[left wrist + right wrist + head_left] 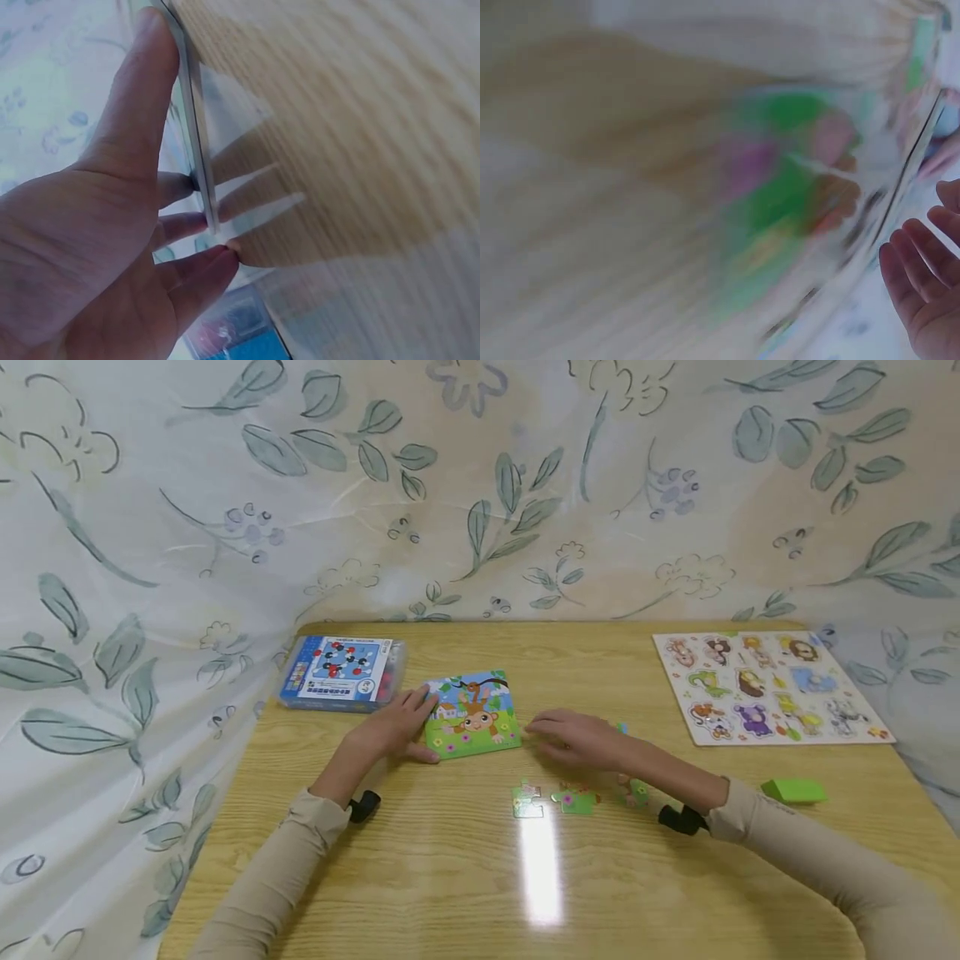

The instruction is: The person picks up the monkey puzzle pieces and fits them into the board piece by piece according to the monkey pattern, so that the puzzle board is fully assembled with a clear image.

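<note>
We see a monkey picture board [474,718] at the desk's [420,860] 11 o'clock, its top pointing just before 12, its longer axis running roughly 9 to 3. The left hand [396,724] holds its 9 o'clock side between thumb and fingers. The right hand [576,739], fingers loosely bent around nothing we can see, is just beyond its 3 o'clock edge. Puzzle pieces [528,808] lie toward 5. Leaf-patterned fabric [465,568] hangs behind.

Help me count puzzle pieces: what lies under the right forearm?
Part of a green puzzle piece shows on the near side of the right forearm, a blue bit on the far side; anything directly beneath is covered.
</note>
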